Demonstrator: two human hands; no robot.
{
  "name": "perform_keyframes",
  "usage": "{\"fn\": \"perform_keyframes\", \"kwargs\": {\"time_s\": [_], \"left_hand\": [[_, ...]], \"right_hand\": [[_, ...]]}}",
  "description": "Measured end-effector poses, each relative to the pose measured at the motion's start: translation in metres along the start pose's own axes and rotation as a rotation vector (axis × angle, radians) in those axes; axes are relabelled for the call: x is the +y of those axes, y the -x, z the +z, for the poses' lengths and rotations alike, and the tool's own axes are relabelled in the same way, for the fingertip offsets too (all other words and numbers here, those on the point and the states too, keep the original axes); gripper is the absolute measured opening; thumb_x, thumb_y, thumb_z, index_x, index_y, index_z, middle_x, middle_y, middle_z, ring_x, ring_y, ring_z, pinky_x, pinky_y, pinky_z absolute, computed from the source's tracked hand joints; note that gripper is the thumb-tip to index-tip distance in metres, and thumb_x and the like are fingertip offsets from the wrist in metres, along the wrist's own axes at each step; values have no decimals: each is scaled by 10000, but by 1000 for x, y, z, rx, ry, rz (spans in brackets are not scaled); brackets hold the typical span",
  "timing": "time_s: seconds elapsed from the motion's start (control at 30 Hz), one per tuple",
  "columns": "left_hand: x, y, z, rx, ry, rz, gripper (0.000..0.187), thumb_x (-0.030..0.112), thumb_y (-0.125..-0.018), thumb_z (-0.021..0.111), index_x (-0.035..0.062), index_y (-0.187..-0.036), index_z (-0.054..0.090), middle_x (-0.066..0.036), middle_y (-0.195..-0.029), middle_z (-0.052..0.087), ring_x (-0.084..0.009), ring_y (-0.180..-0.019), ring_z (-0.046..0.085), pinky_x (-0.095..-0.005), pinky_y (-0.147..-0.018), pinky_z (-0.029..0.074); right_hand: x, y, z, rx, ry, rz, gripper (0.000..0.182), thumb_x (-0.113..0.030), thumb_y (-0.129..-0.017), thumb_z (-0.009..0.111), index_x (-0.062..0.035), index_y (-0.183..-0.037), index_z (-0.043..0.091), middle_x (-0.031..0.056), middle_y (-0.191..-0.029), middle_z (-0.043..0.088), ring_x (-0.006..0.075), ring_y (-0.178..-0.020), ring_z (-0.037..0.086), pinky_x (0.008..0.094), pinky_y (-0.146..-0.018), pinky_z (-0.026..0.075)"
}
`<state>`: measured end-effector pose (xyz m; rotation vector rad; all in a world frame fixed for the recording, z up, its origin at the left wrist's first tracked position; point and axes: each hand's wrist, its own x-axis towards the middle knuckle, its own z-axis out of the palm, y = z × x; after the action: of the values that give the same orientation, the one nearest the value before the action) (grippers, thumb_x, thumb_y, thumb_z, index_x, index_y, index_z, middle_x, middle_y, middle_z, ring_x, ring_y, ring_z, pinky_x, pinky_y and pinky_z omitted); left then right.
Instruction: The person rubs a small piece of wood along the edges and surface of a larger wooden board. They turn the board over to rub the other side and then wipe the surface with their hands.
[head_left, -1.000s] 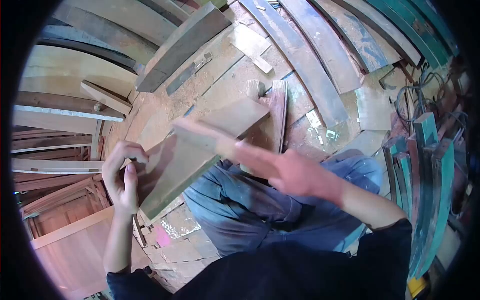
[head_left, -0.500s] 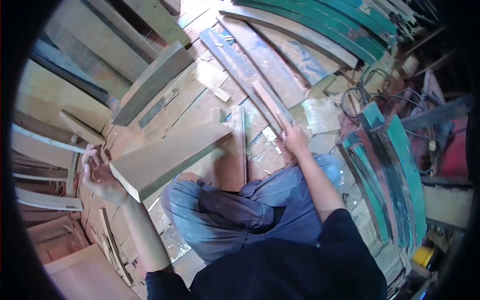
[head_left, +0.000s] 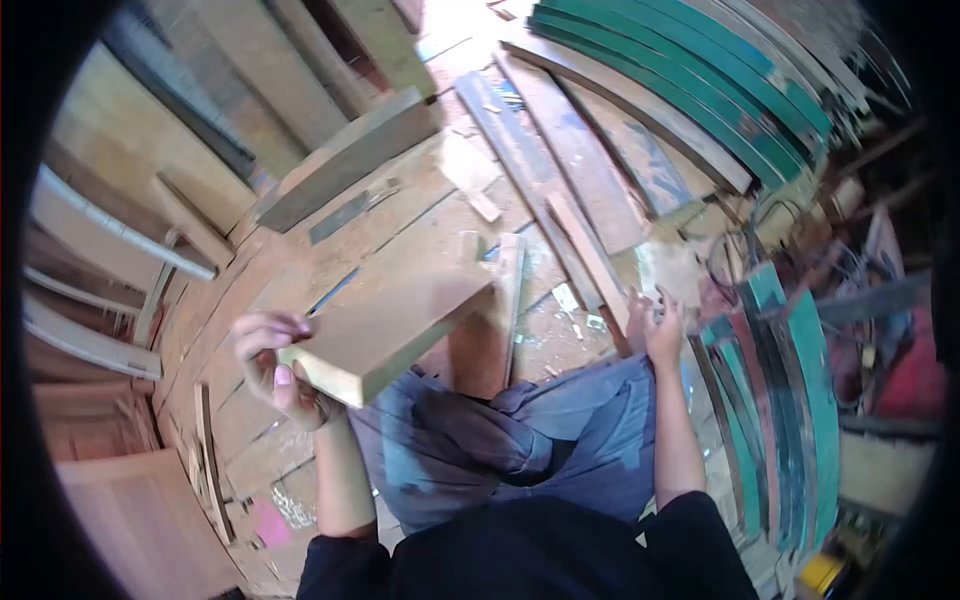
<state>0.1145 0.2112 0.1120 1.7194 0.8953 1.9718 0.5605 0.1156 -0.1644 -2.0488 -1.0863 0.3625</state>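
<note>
A thick, light wooden plank (head_left: 400, 325) slants up in front of my lap, its near end raised toward me. My left hand (head_left: 275, 362) is at that end, fingers curled at the top corner and thumb at the lower end face. My right hand (head_left: 664, 330) hovers by my right knee, fingers loosely bent and apart, with nothing in it. Just left of those fingers, a slim wooden strip (head_left: 588, 258) lies along a longer dark board (head_left: 515, 155). Below the plank's far end, a reddish-brown piece of wood (head_left: 480, 355) stands between my legs.
Green-painted curved slats (head_left: 690, 75) are stacked at the far right, with more green pieces (head_left: 815, 400) beside my right arm. A thick curved timber (head_left: 350, 160) rests on the plank floor at upper left. Cables (head_left: 740, 235) coil at right. Wood scraps litter the floor.
My right hand has let go of the slim strip and drawn back toward my knee. My left hand has closed in on the plank's near end, which has swung right. The view has shifted.
</note>
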Motion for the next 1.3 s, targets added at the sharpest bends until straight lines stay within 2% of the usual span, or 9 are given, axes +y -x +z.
{"fn": "perform_keyframes", "kwargs": {"time_s": [0.27, 0.37, 0.47, 0.6, 0.67, 0.73, 0.8, 1.0, 1.3], "left_hand": [[16, -2, 16, -43, 742, -161, 367, 340, -985, 482, -27, -994, 496, -104, -755, 466, -175, -634, 466, -315, -570, 451], [18, -3, 15, -128, 752, -226, 341, 308, -988, 503, -33, -1006, 493, -112, -812, 474, -155, -578, 468, -304, -533, 457], [25, 1, 17, -121, 586, -248, 261, 229, -1004, 538, -28, -1007, 492, -106, -854, 458, -129, -550, 465, -284, -506, 458], [28, 6, 19, -96, 515, -227, 141, 99, -1035, 530, -17, -987, 466, -83, -864, 438, -113, -526, 433, -261, -445, 405], [27, 5, 15, -83, 502, -229, 143, 92, -1042, 536, -13, -978, 461, -78, -860, 434, -105, -524, 426, -249, -438, 404], [24, 5, 5, -67, 492, -238, 153, 93, -1045, 541, -6, -968, 454, -73, -858, 427, -98, -524, 416, -237, -434, 405], [23, 6, -4, -51, 467, -273, 152, 91, -1040, 545, 9, -960, 445, -63, -858, 421, -92, -523, 398, -228, -433, 407], [15, -2, -10, -62, 487, -282, 124, 66, -1027, 539, 26, -971, 436, -54, -843, 409, -90, -524, 387, -235, -420, 412], [17, 22, -38, -51, 510, -256, 170, 72, -1022, 607, 14, -1013, 447, -69, -802, 434, -96, -462, 399, -240, -407, 415]], "right_hand": [[-75, 21, 23, -222, -112, -344, 400, -126, -945, 610, -35, -1333, 645, 198, -1192, 615, 364, -1119, 584, 461, -1022, 458], [-207, 53, -5, -585, -500, -417, 510, -238, -982, 625, -3, -1432, 573, 229, -1350, 604, 362, -1222, 591, 453, -1074, 449], [-308, 80, -17, -565, -743, -800, 737, -474, -1029, 508, 68, -1526, 451, 278, -1515, 506, 404, -1432, 478, 457, -1174, 384], [-326, 104, 23, -603, -831, -1094, 854, -600, -1060, 422, 86, -1568, 379, 294, -1570, 453, 408, -1491, 427, 457, -1226, 325], [-261, 100, 78, -559, -676, -972, 821, -577, -1086, 372, 83, -1573, 366, 287, -1585, 442, 397, -1484, 441, 456, -1231, 327], [-200, 68, 110, -838, -516, -317, 768, -522, -1073, 446, 75, -1552, 401, 262, -1574, 466, 410, -1492, 415, 460, -1240, 321], [-169, 43, 119, -695, -421, -326, 740, -497, -1093, 407, 85, -1549, 387, 280, -1579, 452, 431, -1513, 371, 438, -1253, 289], [-349, 67, 36, -713, -730, -975, 819, -586, -1071, 393, 10, -1625, 301, 245, -1685, 294, 451, -1571, 235, 520, -1279, 189], [-256, 19, 201, -712, -428, -624, 682, -484, -1071, 480, -9, -1557, 420, 284, -1585, 425, 496, -1486, 358, 558, -1252, 247]]}}
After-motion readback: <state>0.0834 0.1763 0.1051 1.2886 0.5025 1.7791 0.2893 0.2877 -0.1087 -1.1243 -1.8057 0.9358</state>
